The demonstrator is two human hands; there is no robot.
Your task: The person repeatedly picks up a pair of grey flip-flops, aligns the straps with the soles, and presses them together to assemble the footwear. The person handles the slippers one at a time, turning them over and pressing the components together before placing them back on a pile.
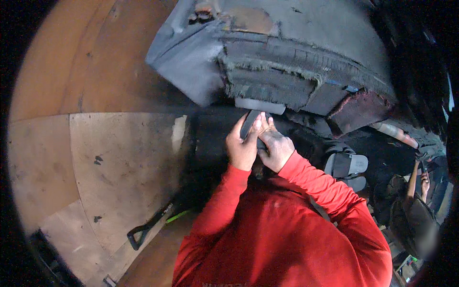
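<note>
Both hands are closed around a dark, flat piece shaped like a shoe sole (249, 124), held just off the front edge of the bench. My left hand (241, 150) grips its left side, with the thumb along its face. My right hand (277, 146) comes from the right, fingers pressed on the piece close to the left thumb. The hands cover much of it, so its exact kind does not show. Just beyond the fingertips, a light grey flat strip (260, 106) sticks out beneath the bench's frayed fabric edge (270, 86).
A grey-and-black slide sandal (351, 164) lies at right, beside another partly hidden one. Farther right, another person (413, 210) works with raised hands. Wooden boards (129, 177) stand at left, near a black handle (138, 237). A dark red cloth-like piece (358, 112) hangs off the bench.
</note>
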